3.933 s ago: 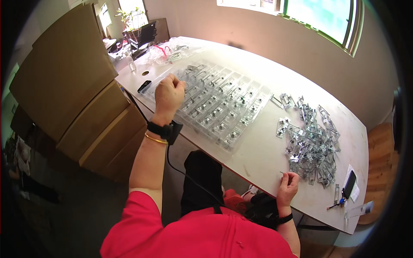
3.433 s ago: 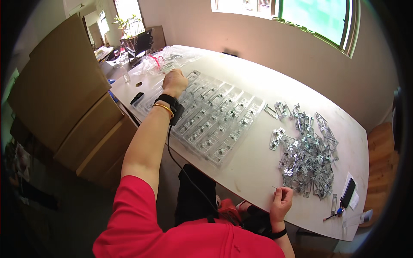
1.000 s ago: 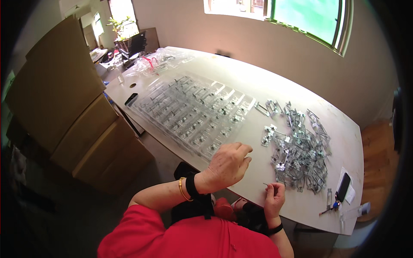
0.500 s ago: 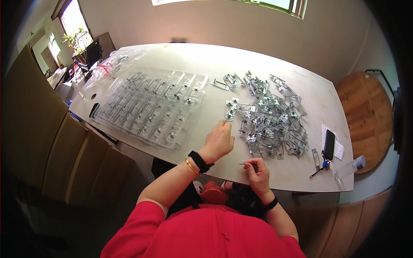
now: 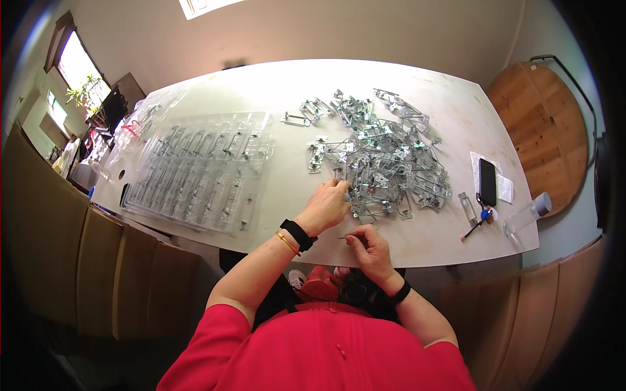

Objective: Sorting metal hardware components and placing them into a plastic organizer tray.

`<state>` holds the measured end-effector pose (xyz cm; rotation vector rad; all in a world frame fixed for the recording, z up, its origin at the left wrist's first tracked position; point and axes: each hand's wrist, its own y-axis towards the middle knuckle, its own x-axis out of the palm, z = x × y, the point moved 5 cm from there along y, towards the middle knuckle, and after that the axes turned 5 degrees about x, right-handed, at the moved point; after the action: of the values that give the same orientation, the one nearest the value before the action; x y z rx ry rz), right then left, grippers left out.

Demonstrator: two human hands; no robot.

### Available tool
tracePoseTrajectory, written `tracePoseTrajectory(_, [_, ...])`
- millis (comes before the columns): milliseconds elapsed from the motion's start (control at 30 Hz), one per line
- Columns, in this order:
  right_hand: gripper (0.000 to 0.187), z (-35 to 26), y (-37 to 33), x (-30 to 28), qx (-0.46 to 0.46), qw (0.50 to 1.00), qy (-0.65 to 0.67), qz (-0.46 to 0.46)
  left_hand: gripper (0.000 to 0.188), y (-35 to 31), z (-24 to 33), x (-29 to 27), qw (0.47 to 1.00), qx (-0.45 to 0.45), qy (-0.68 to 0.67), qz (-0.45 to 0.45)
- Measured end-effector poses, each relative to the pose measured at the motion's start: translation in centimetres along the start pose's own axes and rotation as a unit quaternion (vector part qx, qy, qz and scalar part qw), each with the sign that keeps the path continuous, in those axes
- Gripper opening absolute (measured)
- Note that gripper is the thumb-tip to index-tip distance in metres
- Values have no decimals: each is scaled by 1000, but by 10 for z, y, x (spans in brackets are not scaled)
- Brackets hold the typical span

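Observation:
My left hand (image 5: pixel 328 205), with a black wristband and a gold bangle above it, is at the near left edge of a heap of silvery metal brackets (image 5: pixel 398 156). Its fingers are bent together with the tips against the heap. What they grip, if anything, is hidden among the parts. Lower and to the right, my right hand (image 5: pixel 370 251) is closed in a pinch near the table's front edge. A thin, short metal rod (image 5: pixel 342 237) sticks out leftward from between its thumb and fingers. A separate bracket (image 5: pixel 316 154) lies just beyond my left hand.
Clear plastic trays (image 5: pixel 195 171) filled with similar metal parts cover the left of the white table (image 5: pixel 287 215). On the right are a black phone (image 5: pixel 487 182), a lone bracket (image 5: pixel 467 208), keys (image 5: pixel 486 214) and a clear bottle (image 5: pixel 527 214). Plastic bags (image 5: pixel 147 117) lie far left.
My left hand has moved toward the heap's near left edge and now meets it. My right hand still pinches the rod. The view has shifted to the right.

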<state>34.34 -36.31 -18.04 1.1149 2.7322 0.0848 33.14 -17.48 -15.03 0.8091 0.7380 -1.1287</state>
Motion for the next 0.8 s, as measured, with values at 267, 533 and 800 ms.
tracePoseTrajectory(267, [9,0,1,0,-15,1000,-22,2,30,-8,10,-9,1000,-22,1,-11])
tracePoseTrajectory(533, [10,-4,2,1,-23,1000,-12,10,24,-23,27,-18,982,107,103,116])
tracePoseTrajectory(800, [9,-4,-1,3,-26,1000,-13,11,22,-38,47,-36,987,92,-58,116])
